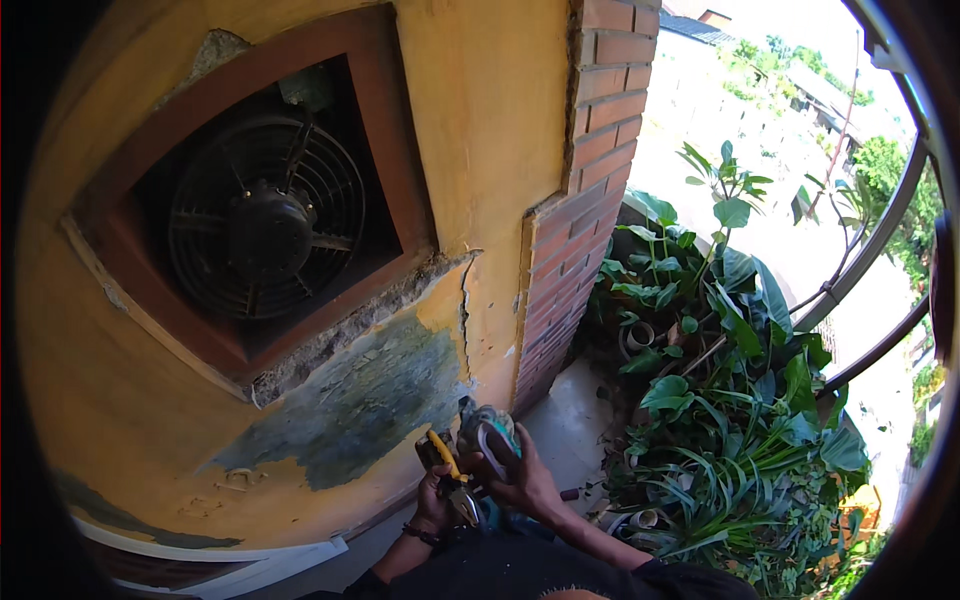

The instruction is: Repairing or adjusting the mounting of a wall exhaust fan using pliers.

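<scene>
- Containers: a pale round pot (638, 338) sits among the leafy plants (700, 390), right of the brick edging (590, 200); its contents cannot be made out. A second pale round rim (646, 518) shows lower down, partly covered by leaves.
- Wall opening: a red-brown square frame (415, 190) encloses a dark fan (270, 230) with a ringed guard and a round central motor.
- Pliers (446, 455): in front of the person's body, near the foot of the wall. Yellow handle uppermost, bare metal head pointing down; tilted.
- Left hand (432, 498): fingers curled, gripping the pliers; dark band on the wrist.
- Tool (482, 425): chunky, grey and green, with a pale curved rim; just right of the pliers' handle. Exact kind not clear.
- Right hand (530, 482): fingers bent against the tool's near side, holding it; fingertips partly hidden, so their spacing cannot be told.
- Wall (490, 120): yellow, with a grey bare patch (350, 410) and a vertical crack (465, 310) below the frame's corner.
</scene>
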Available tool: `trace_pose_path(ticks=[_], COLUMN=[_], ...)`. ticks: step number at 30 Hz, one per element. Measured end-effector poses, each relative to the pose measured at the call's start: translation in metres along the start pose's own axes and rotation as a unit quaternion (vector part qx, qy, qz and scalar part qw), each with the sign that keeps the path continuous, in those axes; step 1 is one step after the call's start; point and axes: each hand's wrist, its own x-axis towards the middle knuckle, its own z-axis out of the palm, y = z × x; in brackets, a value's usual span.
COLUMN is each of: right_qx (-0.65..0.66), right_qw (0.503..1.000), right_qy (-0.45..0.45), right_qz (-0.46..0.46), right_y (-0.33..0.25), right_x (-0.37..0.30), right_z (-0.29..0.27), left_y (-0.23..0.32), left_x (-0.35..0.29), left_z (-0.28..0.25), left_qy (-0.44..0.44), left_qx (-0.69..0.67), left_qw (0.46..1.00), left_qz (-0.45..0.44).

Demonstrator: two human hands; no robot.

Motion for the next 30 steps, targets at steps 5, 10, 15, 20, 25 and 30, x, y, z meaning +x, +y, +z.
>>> trace_pose_path(ticks=[5, 10, 15, 20, 25, 30], right_qx=[-0.235, -0.475, -0.192, -0.093, -0.101, -0.046], right_qw=[0.96, 0.784, 0.945, 0.971, 0.963, 0.959], right_qy=[-0.076, -0.16, -0.236, -0.181, -0.218, -0.238], right_qz=[-0.134, -0.365, -0.119, -0.123, -0.124, -0.149], right_y=[0.019, -0.034, -0.108, -0.106, -0.116, -0.096], right_x=[-0.001, 0.023, 0.018, 0.01, 0.007, 0.018], right_z=[0.041, 0.017, -0.018, 0.006, 0.007, 0.012], left_y=[0.001, 0.024, 0.052, 0.056, 0.065, 0.055], left_x=[-0.006, -0.015, -0.026, -0.035, -0.07, -0.068], left_z=[0.012, 0.018, 0.006, -0.014, 0.012, 0.007], left_qy=[-0.029, -0.014, 0.049, 0.087, -0.135, -0.107], left_qx=[0.086, 0.141, 0.075, 0.065, 0.025, 0.082], left_qw=[0.996, 0.982, 0.985, 0.982, 0.977, 0.982], left_qz=[0.026, 0.121, 0.149, 0.151, 0.162, 0.129])
